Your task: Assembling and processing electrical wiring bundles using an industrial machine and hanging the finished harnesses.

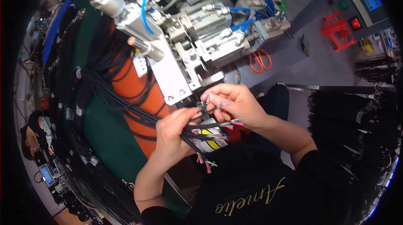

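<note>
My left hand (170, 130) is closed around several black cables, just below the machine's front edge. Coloured wire ends (210, 137), red, white, yellow and green, fan out from these cables beneath my fingers. My right hand (241, 105) meets it from the right, thumb and forefinger pinched on the thin wires at one cable's tip. Small bare or metal tips show between the fingers, too fine to make out. Above both hands stands a bench machine (197, 49) with metal cylinders and a flat metal plate (170, 78).
Blue air hoses (147, 2) loop over the machine. Black cable bundles (100, 78) lie to the left across an orange mat (130, 99) and green surface (98, 137). Orange-handled scissors (261, 60) and a red stand (337, 32) are on the grey bench. More cables (336, 128) hang at right.
</note>
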A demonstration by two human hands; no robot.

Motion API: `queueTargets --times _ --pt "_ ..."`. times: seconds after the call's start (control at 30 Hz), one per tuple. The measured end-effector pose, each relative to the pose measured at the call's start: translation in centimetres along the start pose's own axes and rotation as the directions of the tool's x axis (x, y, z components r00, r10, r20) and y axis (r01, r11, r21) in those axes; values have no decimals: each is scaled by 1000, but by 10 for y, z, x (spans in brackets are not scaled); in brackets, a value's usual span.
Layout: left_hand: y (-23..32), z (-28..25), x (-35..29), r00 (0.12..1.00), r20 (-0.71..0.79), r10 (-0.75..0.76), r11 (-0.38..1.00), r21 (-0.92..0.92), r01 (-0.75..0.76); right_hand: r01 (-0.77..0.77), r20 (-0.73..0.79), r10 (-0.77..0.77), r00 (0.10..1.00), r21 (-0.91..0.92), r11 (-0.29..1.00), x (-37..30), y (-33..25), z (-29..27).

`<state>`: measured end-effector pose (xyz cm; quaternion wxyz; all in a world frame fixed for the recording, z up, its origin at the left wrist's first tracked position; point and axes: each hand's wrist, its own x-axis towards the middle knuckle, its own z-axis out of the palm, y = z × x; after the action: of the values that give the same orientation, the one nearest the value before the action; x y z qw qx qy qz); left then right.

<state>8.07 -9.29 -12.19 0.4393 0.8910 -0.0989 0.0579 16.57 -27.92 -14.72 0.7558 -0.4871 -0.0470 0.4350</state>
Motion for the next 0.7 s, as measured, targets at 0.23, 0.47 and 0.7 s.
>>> queueTargets --times 0.23,0.47,0.7 --pt "-3 12 2 950 -67 306 888 378 -260 -212 175 162 971 318 924 8 -3 -16" --pt "-4 18 5 940 -101 327 868 426 -256 141 83 -148 986 86 986 4 4 2" --pt "-5 19 4 946 -235 225 952 259 -162 330 96 -325 941 -35 943 -4 16 7"
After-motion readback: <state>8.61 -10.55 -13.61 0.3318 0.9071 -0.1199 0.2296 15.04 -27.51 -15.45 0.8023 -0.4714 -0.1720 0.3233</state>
